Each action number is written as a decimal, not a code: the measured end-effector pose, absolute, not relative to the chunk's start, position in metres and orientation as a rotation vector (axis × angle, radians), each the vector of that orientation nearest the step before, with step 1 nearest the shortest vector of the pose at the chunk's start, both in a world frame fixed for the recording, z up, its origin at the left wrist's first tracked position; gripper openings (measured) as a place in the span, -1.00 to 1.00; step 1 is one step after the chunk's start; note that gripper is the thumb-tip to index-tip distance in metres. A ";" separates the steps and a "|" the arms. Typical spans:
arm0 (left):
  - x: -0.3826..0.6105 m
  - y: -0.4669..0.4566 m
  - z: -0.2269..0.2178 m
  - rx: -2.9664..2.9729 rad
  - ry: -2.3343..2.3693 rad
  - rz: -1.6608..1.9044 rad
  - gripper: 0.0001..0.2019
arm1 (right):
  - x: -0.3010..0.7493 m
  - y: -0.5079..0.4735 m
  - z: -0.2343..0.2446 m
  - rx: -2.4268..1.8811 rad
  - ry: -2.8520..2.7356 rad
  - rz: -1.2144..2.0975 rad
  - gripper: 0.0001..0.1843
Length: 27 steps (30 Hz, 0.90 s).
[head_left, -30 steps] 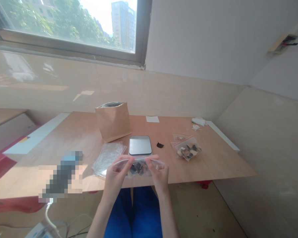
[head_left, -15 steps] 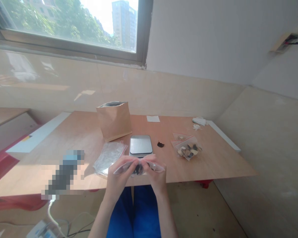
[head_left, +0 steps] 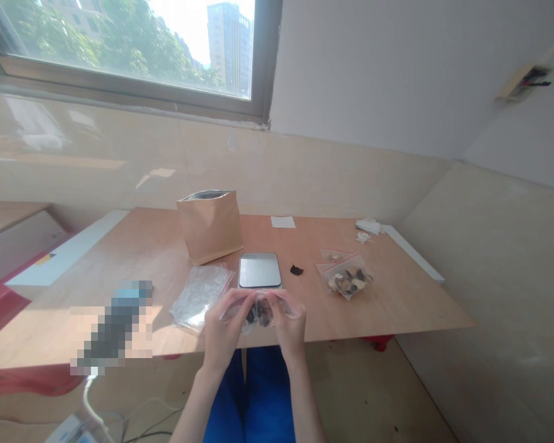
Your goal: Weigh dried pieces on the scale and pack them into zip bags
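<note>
Between my two hands is a clear zip-lock bag [head_left: 261, 312] with dark dried pieces inside. My left hand [head_left: 226, 323] pinches the left side of its top edge, and my right hand [head_left: 288, 320] pinches the right side. The bag is at the table's front edge, just in front of a digital scale [head_left: 260, 269] with a bare silver plate. To the right of the scale lies a single dark dried piece [head_left: 297, 269]. A stack of clear plastic bags [head_left: 198, 296] lies left of my left hand.
A brown kraft pouch [head_left: 210, 229] stands with its mouth open behind the stack. Filled zip-lock bags [head_left: 347, 282] lie to the right. White paper [head_left: 283, 222] and white scraps [head_left: 368, 227] are at the back of the table [head_left: 420, 311]. A pixelated object [head_left: 113, 323] with a cable is at the left.
Both hands still pinch the bag, but its top has tipped so that more of the dark contents shows. The whole view has shifted slightly.
</note>
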<state>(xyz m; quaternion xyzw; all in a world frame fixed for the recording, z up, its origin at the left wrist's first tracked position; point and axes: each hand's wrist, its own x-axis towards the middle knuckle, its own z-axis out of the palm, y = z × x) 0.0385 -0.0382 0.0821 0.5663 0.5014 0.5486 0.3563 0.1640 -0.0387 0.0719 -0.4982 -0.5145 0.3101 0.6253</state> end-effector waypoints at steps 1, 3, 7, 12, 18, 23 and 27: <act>0.038 -0.038 0.084 1.412 1.303 1.407 -0.77 | 0.168 -0.039 0.072 -1.149 -1.172 0.736 -0.59; 0.038 -0.037 0.087 1.300 1.292 1.355 -0.67 | 0.175 -0.041 0.071 -1.181 -1.134 0.768 -0.45; 0.047 -0.034 0.086 1.106 1.151 1.213 -0.52 | 0.188 -0.047 0.069 -1.297 -0.995 0.720 -0.32; 0.069 -0.030 0.073 0.942 1.041 1.068 -0.38 | 0.213 -0.046 0.066 -1.451 -0.952 0.694 -0.25; 0.060 -0.012 0.076 1.130 1.021 0.991 -0.35 | 0.321 -0.020 0.067 -1.697 -0.970 0.430 -0.25; 0.033 0.012 0.091 1.327 1.247 1.215 -0.41 | 0.394 -0.005 0.057 -2.054 -0.981 0.050 -0.11; 0.018 0.035 0.117 1.596 1.515 1.524 -0.58 | 0.381 -0.009 0.030 -2.071 -1.002 -0.453 -0.13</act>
